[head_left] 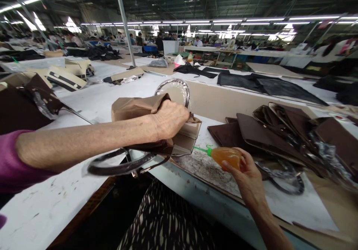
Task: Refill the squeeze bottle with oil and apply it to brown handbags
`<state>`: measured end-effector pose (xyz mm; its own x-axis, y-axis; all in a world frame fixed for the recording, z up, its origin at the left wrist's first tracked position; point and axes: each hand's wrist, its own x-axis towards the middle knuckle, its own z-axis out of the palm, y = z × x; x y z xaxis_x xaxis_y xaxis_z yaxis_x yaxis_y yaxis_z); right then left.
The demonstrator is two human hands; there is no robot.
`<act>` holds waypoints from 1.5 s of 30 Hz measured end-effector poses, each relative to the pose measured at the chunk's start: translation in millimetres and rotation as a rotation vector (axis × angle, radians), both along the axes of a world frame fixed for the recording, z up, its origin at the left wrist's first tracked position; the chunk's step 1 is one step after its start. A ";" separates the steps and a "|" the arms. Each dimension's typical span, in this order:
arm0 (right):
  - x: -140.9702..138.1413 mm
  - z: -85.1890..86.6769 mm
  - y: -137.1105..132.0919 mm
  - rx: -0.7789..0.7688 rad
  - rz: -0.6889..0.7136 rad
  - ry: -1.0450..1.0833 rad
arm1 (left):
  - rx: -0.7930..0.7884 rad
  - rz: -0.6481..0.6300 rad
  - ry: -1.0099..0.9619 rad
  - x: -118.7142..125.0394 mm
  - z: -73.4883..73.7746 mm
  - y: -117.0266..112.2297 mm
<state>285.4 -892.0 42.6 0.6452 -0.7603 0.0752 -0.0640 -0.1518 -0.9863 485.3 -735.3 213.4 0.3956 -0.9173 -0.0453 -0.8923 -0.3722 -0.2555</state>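
A brown handbag [148, 143] with a tan lining lies on its side at the table edge in front of me. My left hand [172, 117] reaches across it, fingers curled down over its lining; the fingertips are hidden behind the hand. One plastic-wrapped handle [123, 163] hangs over the near edge, and another handle [179, 84] arches up behind the bag. In my right hand [247, 169] is a soft bottle of amber glue-like liquid [226, 156] with a green cap. Its thin green nozzle points left, close to the bag's open edge.
Several brown handbags [265, 134] are piled to the right, their wrapped handles sticking out. Another brown bag [24, 100] stands at the left. Black cut pieces [265, 84] lie on the far table. A metal pole [125, 26] rises beyond the bag. People work in the background.
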 end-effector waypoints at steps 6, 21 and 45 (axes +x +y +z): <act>13.0 -3.1 -5.7 -0.162 -0.043 0.085 | -0.024 -0.022 -0.095 -10.2 -22.7 17.1; 13.5 -8.4 -7.7 -0.174 0.038 0.173 | -0.042 -0.032 -0.085 -21.9 -44.1 30.1; -4.7 -17.6 0.5 0.248 0.123 0.119 | 0.044 0.015 -0.019 -39.9 -54.8 43.7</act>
